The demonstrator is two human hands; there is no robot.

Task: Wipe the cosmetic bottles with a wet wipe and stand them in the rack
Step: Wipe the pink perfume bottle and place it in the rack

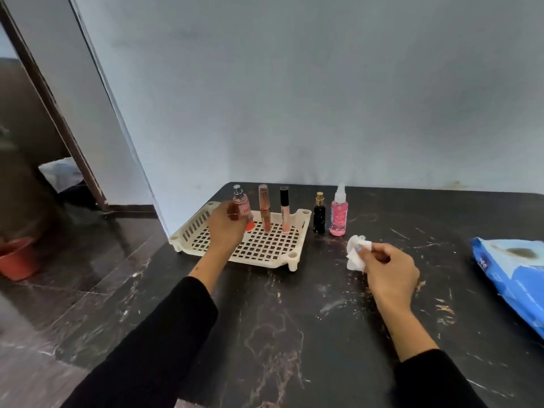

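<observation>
The cream lattice rack lies flat on the dark marble table. At its far left a pink perfume bottle stands with its base in the rack, beside two upright tubes: a rose-gold one and a black-capped one. Just right of the rack stand a black bottle and a pink spray bottle. Nearer, also to the rack's right, is the crumpled white wipe.
</observation>
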